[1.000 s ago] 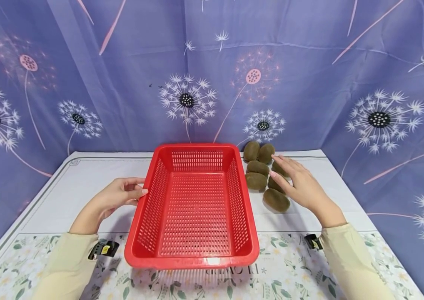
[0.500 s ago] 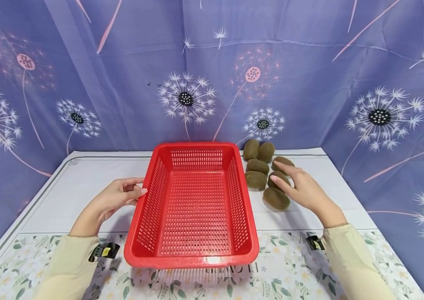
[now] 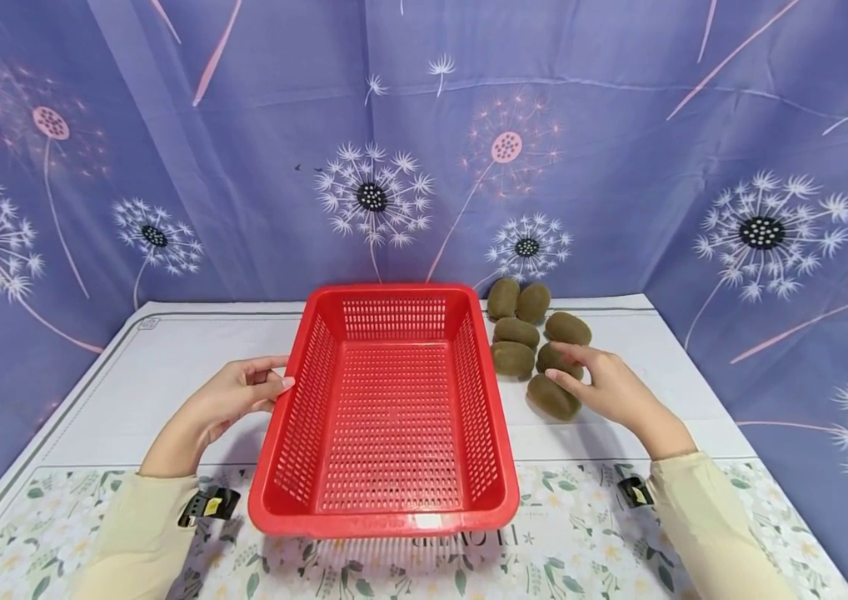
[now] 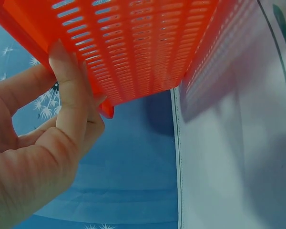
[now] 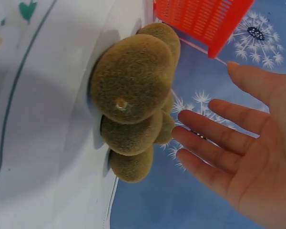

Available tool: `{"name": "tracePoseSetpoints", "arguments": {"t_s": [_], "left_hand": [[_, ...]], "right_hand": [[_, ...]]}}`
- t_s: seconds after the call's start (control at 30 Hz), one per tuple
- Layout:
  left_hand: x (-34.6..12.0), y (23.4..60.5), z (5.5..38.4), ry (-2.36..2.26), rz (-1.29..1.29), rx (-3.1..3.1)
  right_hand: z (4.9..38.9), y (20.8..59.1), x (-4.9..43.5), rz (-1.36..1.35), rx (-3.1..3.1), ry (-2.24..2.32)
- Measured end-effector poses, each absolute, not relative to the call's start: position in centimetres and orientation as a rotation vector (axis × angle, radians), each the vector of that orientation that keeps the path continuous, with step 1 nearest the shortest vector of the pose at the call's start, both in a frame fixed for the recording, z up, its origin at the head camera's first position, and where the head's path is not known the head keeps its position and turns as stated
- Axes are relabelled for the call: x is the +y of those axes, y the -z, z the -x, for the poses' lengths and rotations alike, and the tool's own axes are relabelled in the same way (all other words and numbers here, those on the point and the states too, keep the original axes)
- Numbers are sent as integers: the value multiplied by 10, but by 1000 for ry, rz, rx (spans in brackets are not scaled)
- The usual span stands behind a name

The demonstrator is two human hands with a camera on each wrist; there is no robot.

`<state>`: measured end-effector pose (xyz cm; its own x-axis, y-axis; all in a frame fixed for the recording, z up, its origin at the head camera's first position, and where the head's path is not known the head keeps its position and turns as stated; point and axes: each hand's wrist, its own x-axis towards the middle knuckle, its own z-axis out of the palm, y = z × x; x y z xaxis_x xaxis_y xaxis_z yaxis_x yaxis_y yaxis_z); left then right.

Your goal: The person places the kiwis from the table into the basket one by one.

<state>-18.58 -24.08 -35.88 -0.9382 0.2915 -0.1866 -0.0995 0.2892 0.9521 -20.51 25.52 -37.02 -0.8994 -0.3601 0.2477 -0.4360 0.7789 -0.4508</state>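
1. Seven kiwis [image 3: 516,332] can be counted, all fuzzy and brown, bunched on the white part of the table cover [image 3: 147,375], just right of the basket.
2. Layout, roughly: two are set side by side at the back, two are stacked along the basket's right side, and three are lined up further right, with the nearest kiwi [image 3: 551,397] closest to the person.
3. That red plastic basket [image 3: 394,429] is placed lengthwise in the middle, its slotted floor fully exposed, its near end reaching over the flowery strip [image 3: 589,550] of the cover.
4. Left hand [image 3: 236,393]: the basket's left rim is pinched pretty firmly by the look of it, thumb laid on the rim, fingers tucked round the outside.
5. Right hand [image 3: 615,390]: held out by the right-hand kiwis, thumb by the nearest one. Fingers are loosely spread and thumb is kept well apart from them, so nothing is gripped. Whether a kiwi is being brushed by a fingertip can't be told.
6. Pale yellow sleeves [image 3: 716,525] are worn, and something black is strapped at each wrist.
7. Everything's backed by a blue-purple curtain [image 3: 259,183] printed with dandelions.
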Motion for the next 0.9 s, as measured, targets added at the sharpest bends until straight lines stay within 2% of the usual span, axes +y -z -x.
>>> {"name": "tracePoseSetpoints", "arguments": {"t_s": [0.33,0.9], "left_hand": [[-241,359,185,-1676,-167,2255],[-241,358,185,-1681,-184,2244]], "right_hand": [[208,381,256,-716,-2819,-740],[206,385,247,-674,-2910,-592]]}}
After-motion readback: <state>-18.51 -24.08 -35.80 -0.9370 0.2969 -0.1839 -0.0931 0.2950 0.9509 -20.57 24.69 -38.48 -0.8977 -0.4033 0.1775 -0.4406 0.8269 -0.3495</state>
